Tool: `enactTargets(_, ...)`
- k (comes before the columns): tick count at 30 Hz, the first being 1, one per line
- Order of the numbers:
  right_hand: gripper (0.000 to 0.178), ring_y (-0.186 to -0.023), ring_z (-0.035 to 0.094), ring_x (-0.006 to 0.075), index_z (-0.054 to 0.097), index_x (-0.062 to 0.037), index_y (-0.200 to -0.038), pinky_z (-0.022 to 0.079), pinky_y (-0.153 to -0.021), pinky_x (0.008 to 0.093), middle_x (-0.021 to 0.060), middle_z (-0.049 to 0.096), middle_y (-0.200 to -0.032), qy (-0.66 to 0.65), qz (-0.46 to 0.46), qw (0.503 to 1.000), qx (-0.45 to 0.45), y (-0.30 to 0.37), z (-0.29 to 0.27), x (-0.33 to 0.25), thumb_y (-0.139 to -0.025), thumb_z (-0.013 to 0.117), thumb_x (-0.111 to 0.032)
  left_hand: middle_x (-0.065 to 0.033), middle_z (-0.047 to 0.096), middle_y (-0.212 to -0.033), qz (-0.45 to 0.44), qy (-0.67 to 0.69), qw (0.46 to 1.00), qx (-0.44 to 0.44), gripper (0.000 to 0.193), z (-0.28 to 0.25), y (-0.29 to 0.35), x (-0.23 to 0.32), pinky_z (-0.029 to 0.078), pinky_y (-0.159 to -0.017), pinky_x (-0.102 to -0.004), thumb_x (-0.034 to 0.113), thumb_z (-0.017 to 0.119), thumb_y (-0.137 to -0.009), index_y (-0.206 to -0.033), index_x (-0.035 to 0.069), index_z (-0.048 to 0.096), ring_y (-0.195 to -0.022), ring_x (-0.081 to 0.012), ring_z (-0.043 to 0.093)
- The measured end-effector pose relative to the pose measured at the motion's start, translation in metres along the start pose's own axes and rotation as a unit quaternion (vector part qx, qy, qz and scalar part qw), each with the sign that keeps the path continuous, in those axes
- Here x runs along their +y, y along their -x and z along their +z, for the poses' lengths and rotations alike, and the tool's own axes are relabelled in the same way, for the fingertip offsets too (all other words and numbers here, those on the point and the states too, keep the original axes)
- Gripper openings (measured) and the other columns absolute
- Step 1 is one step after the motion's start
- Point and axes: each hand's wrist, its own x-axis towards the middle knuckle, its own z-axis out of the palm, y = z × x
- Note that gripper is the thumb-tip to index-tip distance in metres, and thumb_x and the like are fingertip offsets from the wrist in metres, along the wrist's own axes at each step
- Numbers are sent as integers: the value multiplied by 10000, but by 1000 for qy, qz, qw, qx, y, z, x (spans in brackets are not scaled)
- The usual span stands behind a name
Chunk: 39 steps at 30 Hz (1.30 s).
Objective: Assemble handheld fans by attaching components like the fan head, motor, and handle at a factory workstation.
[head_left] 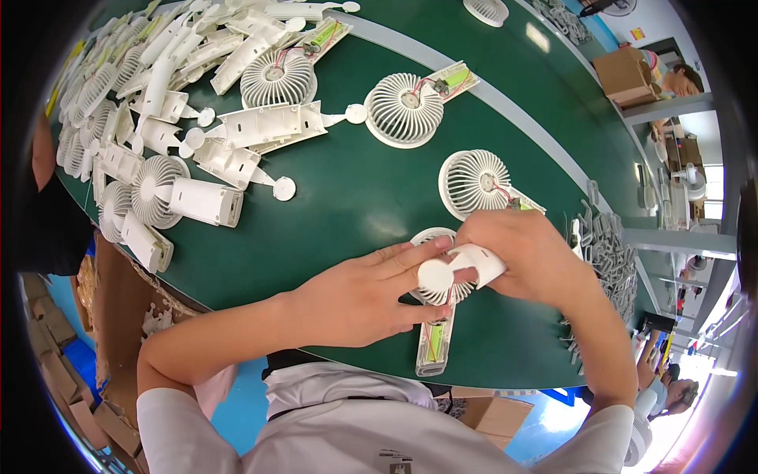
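Cover (485,265): pinching with right hand (527,251)
Left hand (359,291): spreading over fan (459,291)
Wire (450,299): maybe snagging below grip, if tilting cover

The fan (430,298), white, lay in the lower middle of the view, its round slatted head partly hidden and its open handle (424,368) pointing toward the wearer. A green battery (435,341) sat lengthwise in the handle; a red wire ran near the head. The white cover (488,267), a curved shell joined by a neck to a flat disc (435,281), was held over the head, shell to the right; contact was unclear.
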Motion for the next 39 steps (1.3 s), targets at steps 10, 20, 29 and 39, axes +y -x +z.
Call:
enactTargets(10, 426, -766, 627, 265, 526, -16, -957, 490, -674, 383, 121, 598, -808, -167, 313, 935, -9, 2, 8, -21, -750, 859, -183, -175, 384, -1572, 0, -71, 997, -29, 588, 0, -2, -2, 429, -1120, -468, 204, 796, -788, -1344, 315, 641, -1456, -390, 379)
enactTargets(20, 407, -880, 658, 458, 472, -10, -1125, 525, -714, 493, 242, 634, -1001, -70, 317, 946, -22, 9, 16, -53, -843, 738, -133, -211, 390, -1554, -45, -58, 994, -84, 432, 2, -6, 14, 434, -1103, -499, 146, 713, -834, -1260, 204, 682, -1409, -430, 411)
enactTargets(29, 666, -683, 637, 244, 516, -177, -1479, 525, -516, 359, 109, 577, -980, 54, 246, 968, 12, 73, 37, -102, -865, 754, -274, -338, 279, -1566, -286, -273, 908, 136, 520, 90, 20, 79, 461, -1037, -534, 108, 617, -879, -1372, 271, 645, -1408, -538, 345)
enactTargets(39, 571, -626, 595, 174, 632, -275, -1377, 480, -447, 265, 63, 562, -953, 147, 225, 950, 157, 66, 85, -91, -823, 772, -280, -374, 262, -1560, -259, -293, 912, 122, 465, 95, 22, 74, 468, -1005, -526, 216, 596, -942, -1407, 235, 613, -1400, -557, 349)
